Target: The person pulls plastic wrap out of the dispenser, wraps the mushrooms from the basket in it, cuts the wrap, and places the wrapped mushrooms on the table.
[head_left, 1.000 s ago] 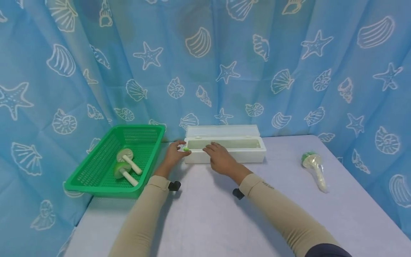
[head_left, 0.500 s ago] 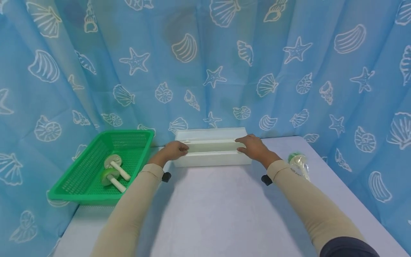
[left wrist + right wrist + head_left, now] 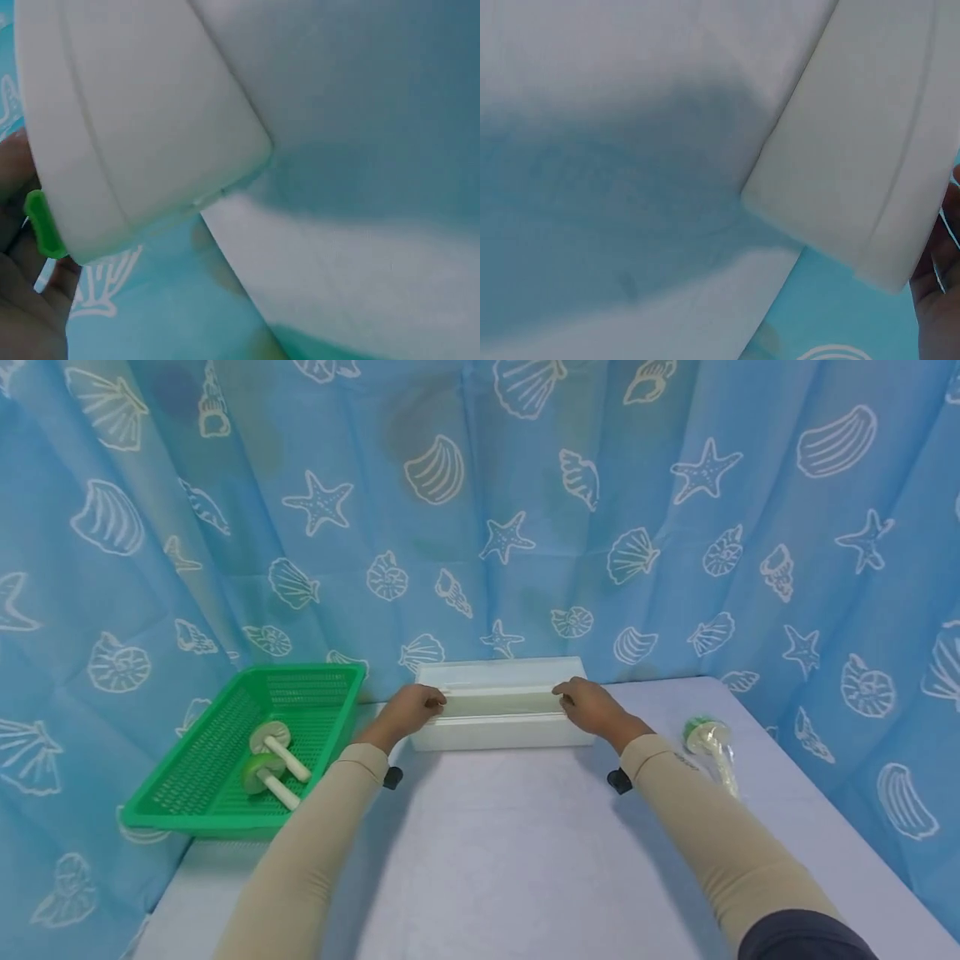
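Note:
In the head view, a long white cling film box (image 3: 502, 732) stands at the back of the table with its lid (image 3: 498, 672) raised behind it. My left hand (image 3: 408, 712) is at its left end, fingers bent, and my right hand (image 3: 592, 706) is at its right end. Each seems to pinch an edge of clear film; the film barely shows, only as thin glints by the fingers in both wrist views. A green slider (image 3: 46, 225) sits on the box's left end beside my left fingers in the left wrist view.
A green plastic basket (image 3: 341, 714) at the left holds two toy mushrooms (image 3: 279, 747) with white stems. Another green-capped mushroom (image 3: 708, 739), in clear wrap, lies on the right of the white-covered table (image 3: 510, 843). A blue shell-patterned curtain (image 3: 480, 527) hangs behind.
My right hand has gone from the middle of the box to its right end. My left hand stays by the left end, its fingers now closer together. The head view has shifted slightly.

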### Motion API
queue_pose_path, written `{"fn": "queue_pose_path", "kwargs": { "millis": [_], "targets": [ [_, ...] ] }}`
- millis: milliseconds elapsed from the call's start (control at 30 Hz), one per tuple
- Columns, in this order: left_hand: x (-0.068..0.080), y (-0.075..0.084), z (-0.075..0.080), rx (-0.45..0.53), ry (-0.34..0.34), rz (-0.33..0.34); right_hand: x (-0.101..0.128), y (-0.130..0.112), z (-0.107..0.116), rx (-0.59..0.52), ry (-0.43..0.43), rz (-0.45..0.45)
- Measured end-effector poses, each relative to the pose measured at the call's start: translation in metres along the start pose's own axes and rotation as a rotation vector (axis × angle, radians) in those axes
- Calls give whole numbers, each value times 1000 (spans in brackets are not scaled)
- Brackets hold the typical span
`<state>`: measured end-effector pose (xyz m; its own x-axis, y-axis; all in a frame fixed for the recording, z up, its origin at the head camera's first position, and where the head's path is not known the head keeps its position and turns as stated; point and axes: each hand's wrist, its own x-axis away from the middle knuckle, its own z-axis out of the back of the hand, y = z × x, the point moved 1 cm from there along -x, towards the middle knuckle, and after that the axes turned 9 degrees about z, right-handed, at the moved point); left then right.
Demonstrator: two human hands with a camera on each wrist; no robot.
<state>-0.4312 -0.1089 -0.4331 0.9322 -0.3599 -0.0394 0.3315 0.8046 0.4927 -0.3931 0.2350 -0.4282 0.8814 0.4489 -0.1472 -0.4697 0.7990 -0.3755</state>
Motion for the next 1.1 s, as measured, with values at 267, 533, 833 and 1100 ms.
{"fn": "queue_pose_path", "kwargs": {
  "millis": [267,533,833,1100],
  "targets": [
    [1,3,-1,-263,30,-166,-3,5,6,-103,-61,-33],
    [-1,13,7,-284,-57,-175,-8,4,9,-14,-75,12],
    [5,6,8,-377,5,-162,-13,6,13,-97,-170,-8],
    [1,0,-1,-378,104,-109,-20,5,13,82,-148,39]
  ]
}}
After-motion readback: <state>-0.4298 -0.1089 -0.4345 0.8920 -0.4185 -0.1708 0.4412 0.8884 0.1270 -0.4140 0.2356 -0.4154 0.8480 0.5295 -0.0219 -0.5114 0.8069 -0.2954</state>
